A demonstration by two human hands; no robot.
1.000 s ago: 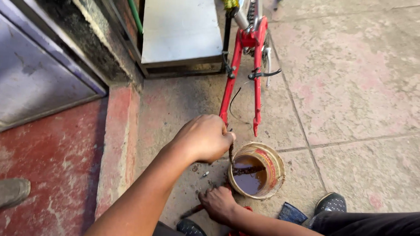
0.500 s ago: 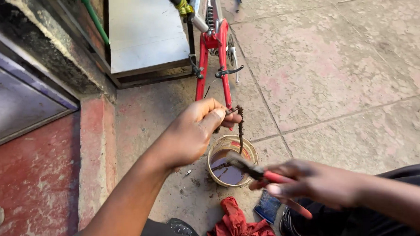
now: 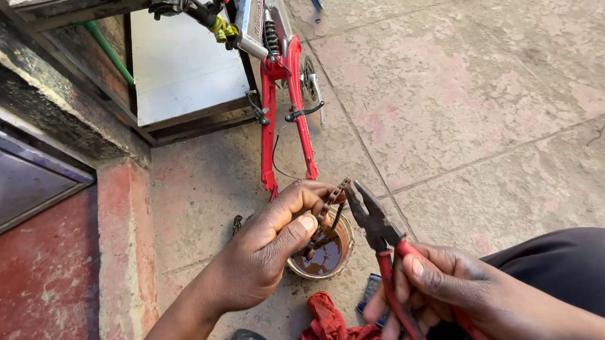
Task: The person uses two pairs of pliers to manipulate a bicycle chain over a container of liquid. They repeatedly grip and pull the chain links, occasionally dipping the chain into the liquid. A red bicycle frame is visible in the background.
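Paved floor [image 3: 488,103] with tin [image 3: 322,256], red rag [image 3: 328,326], bicycle frame [image 3: 284,110].

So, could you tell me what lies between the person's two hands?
In the head view, the rusty chain pinched by the left hand and the pliers gripped by the right hand lie there, above the small tin.

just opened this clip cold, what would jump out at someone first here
At centre, the left hand pinches a rusty bicycle chain that hangs into a small tin of dark oily liquid, while the right hand brings red-handled pliers up to the chain's top. Behind them an upturned red bicycle frame stands on the paving, and a red rag lies at the bottom edge.
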